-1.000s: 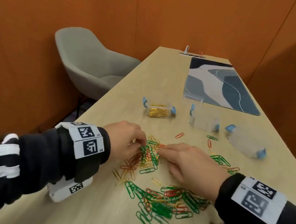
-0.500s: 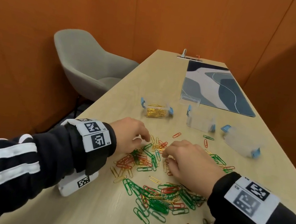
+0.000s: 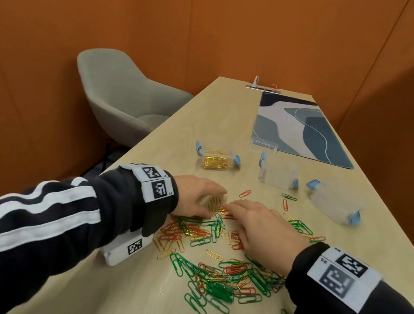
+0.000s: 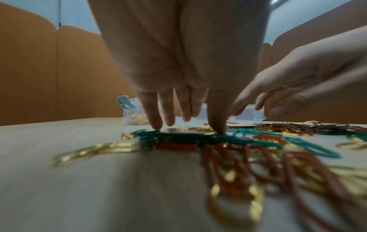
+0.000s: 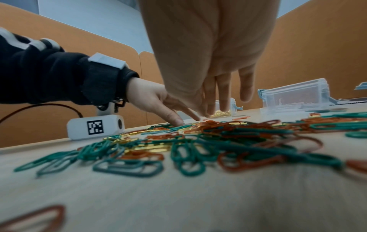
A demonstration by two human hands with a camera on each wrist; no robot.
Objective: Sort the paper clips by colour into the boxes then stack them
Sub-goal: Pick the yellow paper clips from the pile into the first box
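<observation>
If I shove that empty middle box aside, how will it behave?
The empty middle box looks like thin clear plastic with nothing inside, so it is probably very light and would skate on the smooth table. It stands narrow and upright, so a high push may tip it. Its blue latch sticks out and might snag.

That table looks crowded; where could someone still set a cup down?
Bare table lies left of the patterned mat, beyond the box of gold clips. It is crowded around both hands, where the loose clips spread.
</observation>
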